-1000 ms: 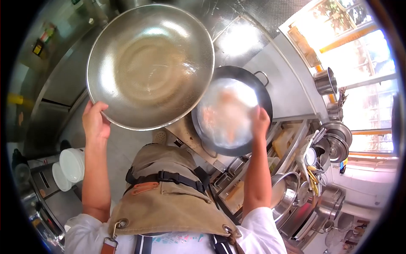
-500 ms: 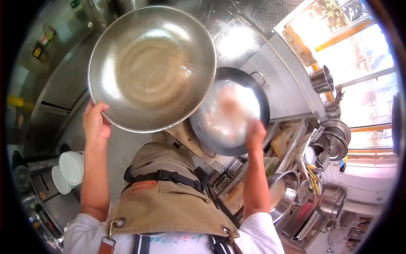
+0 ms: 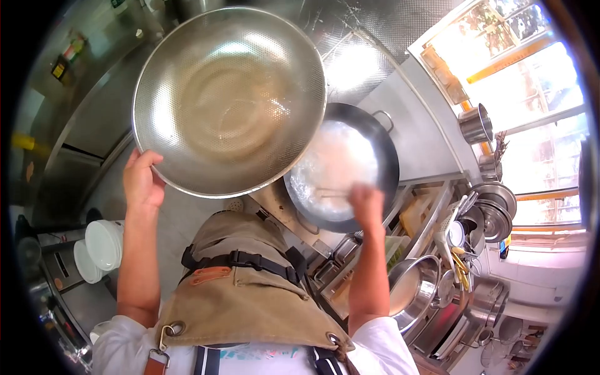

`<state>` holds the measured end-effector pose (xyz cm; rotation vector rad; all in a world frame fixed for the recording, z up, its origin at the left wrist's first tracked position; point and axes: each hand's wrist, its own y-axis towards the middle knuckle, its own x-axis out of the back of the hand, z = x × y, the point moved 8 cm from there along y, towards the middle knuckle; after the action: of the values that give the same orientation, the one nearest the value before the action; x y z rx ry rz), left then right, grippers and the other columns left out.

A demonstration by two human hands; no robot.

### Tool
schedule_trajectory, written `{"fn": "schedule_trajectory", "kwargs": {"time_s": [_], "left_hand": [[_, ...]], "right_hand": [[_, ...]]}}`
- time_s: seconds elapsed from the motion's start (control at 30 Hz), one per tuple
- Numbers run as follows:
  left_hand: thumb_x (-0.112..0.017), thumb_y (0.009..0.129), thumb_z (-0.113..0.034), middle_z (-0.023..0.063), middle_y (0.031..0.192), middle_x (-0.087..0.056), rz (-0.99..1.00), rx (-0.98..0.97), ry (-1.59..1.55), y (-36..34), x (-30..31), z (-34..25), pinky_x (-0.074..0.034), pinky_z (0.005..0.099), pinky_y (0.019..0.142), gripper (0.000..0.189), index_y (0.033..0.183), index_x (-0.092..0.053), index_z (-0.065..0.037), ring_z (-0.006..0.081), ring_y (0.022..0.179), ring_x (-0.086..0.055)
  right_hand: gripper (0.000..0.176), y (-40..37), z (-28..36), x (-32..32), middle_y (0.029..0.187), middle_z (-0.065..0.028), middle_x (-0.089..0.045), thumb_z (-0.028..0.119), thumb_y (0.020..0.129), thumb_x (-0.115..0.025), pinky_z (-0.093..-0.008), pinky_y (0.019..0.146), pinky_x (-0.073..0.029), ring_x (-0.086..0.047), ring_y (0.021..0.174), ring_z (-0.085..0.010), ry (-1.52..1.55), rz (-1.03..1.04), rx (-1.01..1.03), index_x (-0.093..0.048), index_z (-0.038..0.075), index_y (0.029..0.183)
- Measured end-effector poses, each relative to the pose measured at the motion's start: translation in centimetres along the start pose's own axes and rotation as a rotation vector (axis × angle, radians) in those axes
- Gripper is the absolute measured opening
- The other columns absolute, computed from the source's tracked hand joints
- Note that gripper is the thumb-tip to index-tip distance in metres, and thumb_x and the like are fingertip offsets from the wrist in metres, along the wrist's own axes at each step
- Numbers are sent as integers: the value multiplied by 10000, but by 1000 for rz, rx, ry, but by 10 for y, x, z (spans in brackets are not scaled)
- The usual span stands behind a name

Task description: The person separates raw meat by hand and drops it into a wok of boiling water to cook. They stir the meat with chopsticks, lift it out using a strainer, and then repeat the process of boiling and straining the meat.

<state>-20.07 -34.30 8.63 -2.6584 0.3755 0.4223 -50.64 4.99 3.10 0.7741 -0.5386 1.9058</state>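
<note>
The left hand (image 3: 144, 181) grips a wide, round, silver metal pan (image 3: 228, 109) by its near left rim.
To its right is a round, black metal wok (image 3: 387, 159) with pale contents (image 3: 334, 156). The right hand (image 3: 367, 205), blurred, is above its near right part; I cannot tell if it grips something. Better keep the pan steady, moving gently.

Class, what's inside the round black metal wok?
Pale, cloudy liquid; thin sticks in the right hand. Deeper contents are hidden; the round silver metal strainer covers part of the wok.
</note>
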Motion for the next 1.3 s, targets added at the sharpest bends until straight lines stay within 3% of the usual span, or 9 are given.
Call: {"fn": "schedule_trajectory", "kwargs": {"time_s": [0.03, 0.13, 0.33, 0.43, 0.6, 0.73, 0.83, 1.0, 1.3], "left_hand": [[-504, 695, 62, 89, 998, -578, -6, -9, -2, -1, 1, 0, -463, 356, 831, 438, 1131, -541, 27, 214, 917, -551], [-505, 694, 65, 89, 1019, -573, 10, 29, -18, -3, 5, 2, -460, 356, 836, 446, 1137, -535, 26, 213, 934, -544], [-510, 694, 68, 94, 1036, -562, 2, 29, 4, -2, 6, -6, -457, 357, 840, 455, 1147, -523, 33, 214, 946, -535], [-508, 693, 69, 85, 1011, -563, 14, -9, -12, 1, 13, -8, -462, 353, 823, 450, 1140, -529, 29, 207, 932, -537], [-505, 695, 68, 91, 1024, -565, 13, 24, -29, 0, 9, -4, -454, 346, 836, 450, 1143, -526, 34, 204, 933, -537], [-495, 694, 65, 80, 997, -578, -3, 35, -38, 5, 12, -1, -456, 346, 835, 456, 1143, -537, -6, 217, 919, -549], [-498, 698, 59, 77, 985, -575, -9, 41, -34, 7, 13, 4, -459, 345, 831, 446, 1136, -538, -7, 220, 916, -549], [-505, 705, 51, 78, 986, -572, 12, 91, -12, 9, 5, 13, -456, 348, 832, 424, 1123, -540, -6, 218, 912, -548], [-503, 708, 56, 94, 1010, -570, 0, 70, -15, 10, -3, 18, -455, 363, 831, 422, 1126, -535, 17, 224, 919, -547]], "right_hand": [[305, 6, -3, 14, 583, -118, -622, 212, 901, -553, -294, 518, -446, -565, 523, -99, 202, -90, -91, -634, -26, 728], [334, 47, 2, 25, 558, -145, -582, 212, 903, -556, -308, 508, -436, -549, 477, -175, 87, -332, 106, -582, -41, 687], [348, 105, -30, -37, 631, -109, -646, 296, 887, -558, -302, 595, -480, -615, 572, -165, -279, 101, 228, -661, -9, 756], [328, 104, -15, 9, 577, -89, -619, 245, 898, -551, -288, 494, -451, -562, 473, -127, 187, -5, -37, -631, -26, 733], [317, 101, -4, -4, 607, -101, -629, 245, 892, -575, -302, 549, -457, -586, 550, -143, -279, -143, 142, -648, -23, 741], [327, 71, -4, 2, 666, -73, -628, 257, 917, -555, -241, 516, -467, -594, 552, -117, 176, 65, -89, -617, -28, 769], [324, 69, -51, 30, 654, -51, -613, 236, 935, -531, -231, 509, -464, -583, 541, -106, 562, -157, -95, -596, -16, 742], [327, 50, -72, 26, 577, -72, -577, 233, 904, -580, -275, 523, -433, -552, 540, -123, -7, -232, -29, -596, -33, 714], [241, -4, -42, 49, 623, -51, -609, 180, 909, -584, -232, 518, -455, -574, 546, -96, 250, -311, 12, -616, -20, 779]]}}
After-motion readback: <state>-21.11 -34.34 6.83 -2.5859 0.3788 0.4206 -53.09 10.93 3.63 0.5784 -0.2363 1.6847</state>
